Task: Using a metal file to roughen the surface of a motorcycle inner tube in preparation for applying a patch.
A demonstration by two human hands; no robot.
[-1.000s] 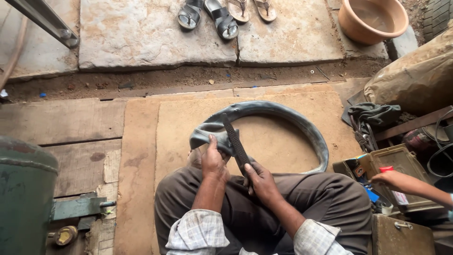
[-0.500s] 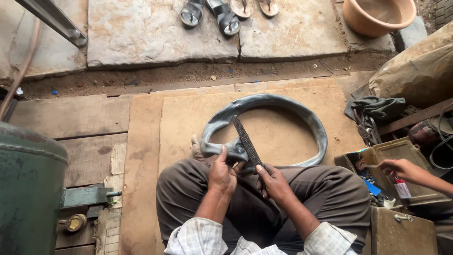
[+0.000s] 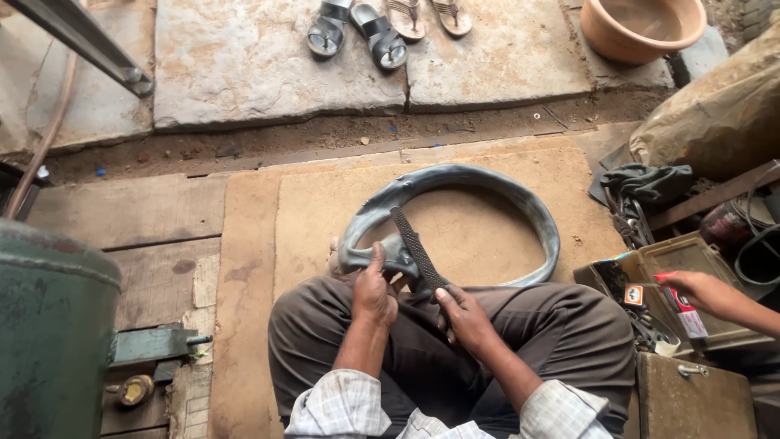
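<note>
Left hand: fingers closed on a flattened fold of the grey inner tube, thumb pressed down on top; the hold matched that of a second before.

Right hand: fingers wrapped round the lower end of the rasp, a dark, flat, coarse-toothed bar. Over the last second its far tip had swung across the pinched rubber toward the left-hand fingers, which read as filing strokes roughening that spot.

Inner tube: smooth, limp, matt grey rubber. Its pinched part lay at the fingertips; beyond the fingers the rest looped in a wide ring on a tan board, flat and dusty, laid on the floor.

Right of the right-hand fingers: another person's hand over an open box of small items, holding something with red on it; what it was could not be told.

Left of the left-hand fingers: green metal drum, rounded, worn paint.

Far beyond the fingers: rough stone slabs, sandals, terracotta basin.
</note>
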